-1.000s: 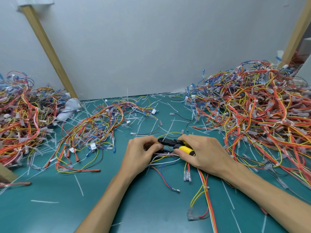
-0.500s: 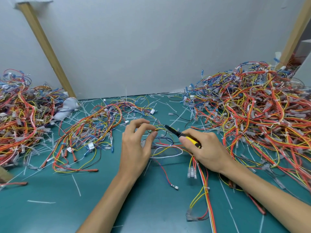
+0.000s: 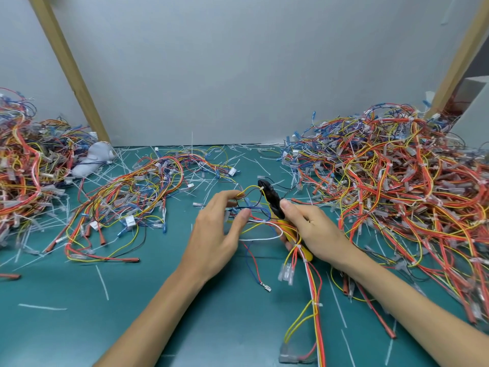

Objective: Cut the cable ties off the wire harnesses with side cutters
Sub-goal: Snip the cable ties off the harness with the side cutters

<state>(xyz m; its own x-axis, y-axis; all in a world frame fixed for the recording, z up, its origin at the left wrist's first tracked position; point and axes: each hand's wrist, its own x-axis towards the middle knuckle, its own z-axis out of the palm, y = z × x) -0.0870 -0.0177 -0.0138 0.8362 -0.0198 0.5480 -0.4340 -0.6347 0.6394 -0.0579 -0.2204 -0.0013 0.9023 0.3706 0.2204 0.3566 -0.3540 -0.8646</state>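
My right hand (image 3: 315, 231) grips yellow-handled side cutters (image 3: 274, 200), their black jaws pointing up and away at a white cable tie (image 3: 261, 187) on a yellow wire. My left hand (image 3: 217, 231) pinches wires of the same harness (image 3: 312, 292) between thumb and fingers, just left of the jaws. The harness of red, yellow, white and blue wires trails from between my hands toward the table's near edge, with a white tie around it lower down.
A big heap of harnesses (image 3: 397, 186) fills the right side, a smaller spread (image 3: 132, 197) lies left of centre, and another heap (image 3: 23, 165) is at far left. Cut white tie scraps (image 3: 102, 280) litter the green mat (image 3: 79, 327). Slanted wooden posts (image 3: 71, 72) stand behind.
Both hands rose off the mat with the harness. The cutters swung from lying flat between my hands to pointing up, jaws now at a tie on the yellow wire.
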